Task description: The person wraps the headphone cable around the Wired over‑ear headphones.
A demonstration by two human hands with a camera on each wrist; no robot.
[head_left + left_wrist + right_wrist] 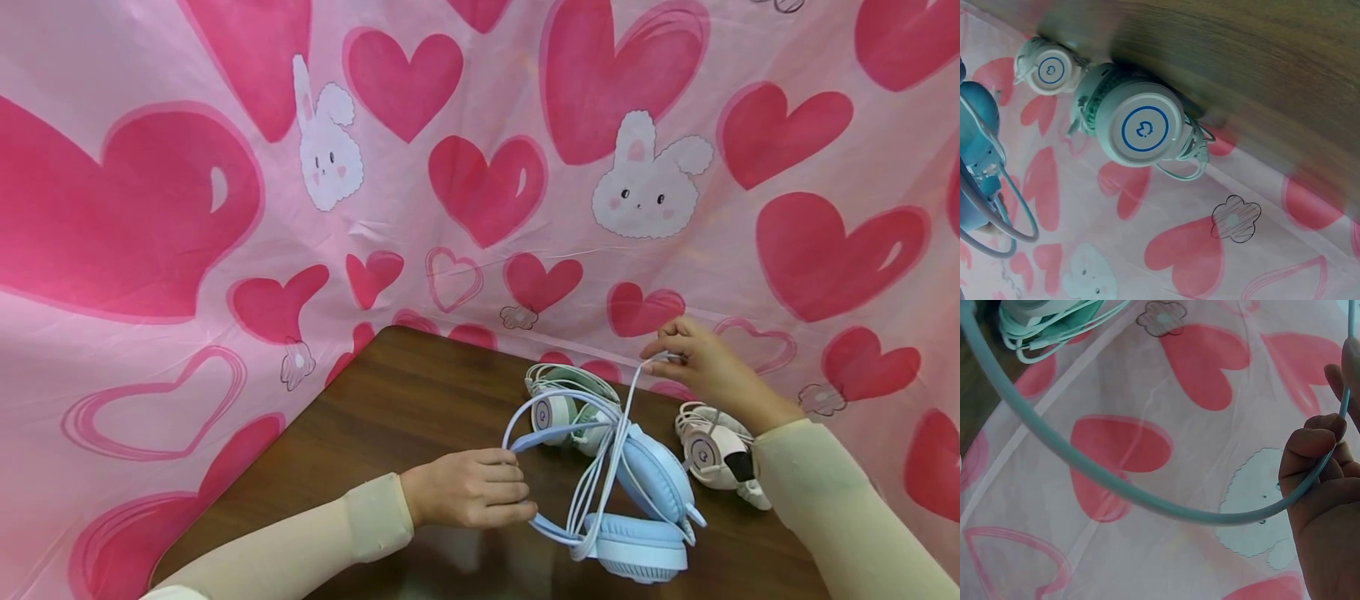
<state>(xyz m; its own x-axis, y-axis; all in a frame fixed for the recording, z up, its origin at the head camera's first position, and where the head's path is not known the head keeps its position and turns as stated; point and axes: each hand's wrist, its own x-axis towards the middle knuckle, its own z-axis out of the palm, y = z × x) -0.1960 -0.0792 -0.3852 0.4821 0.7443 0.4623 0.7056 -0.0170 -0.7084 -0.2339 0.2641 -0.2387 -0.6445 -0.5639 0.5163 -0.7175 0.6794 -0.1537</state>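
Observation:
My left hand (474,490) grips the headband of a light-blue pair of headphones (651,475), holding it above the table. White cable is looped several times around the headband. From those loops a strand of the cable (634,385) runs up to my right hand (693,362), which pinches it between thumb and fingers. In the right wrist view the cable (1147,499) sweeps in a wide curve to the right hand (1325,469). The left wrist view shows part of the blue headphones (977,122) at its left edge; the left hand is out of sight there.
A green and white pair of headphones (553,412) with bundled cable lies behind the blue pair. To the right, near the right forearm, sits a white pair (708,454). The brown table (390,417) meets a pink heart-patterned cloth (480,275) at its back edge.

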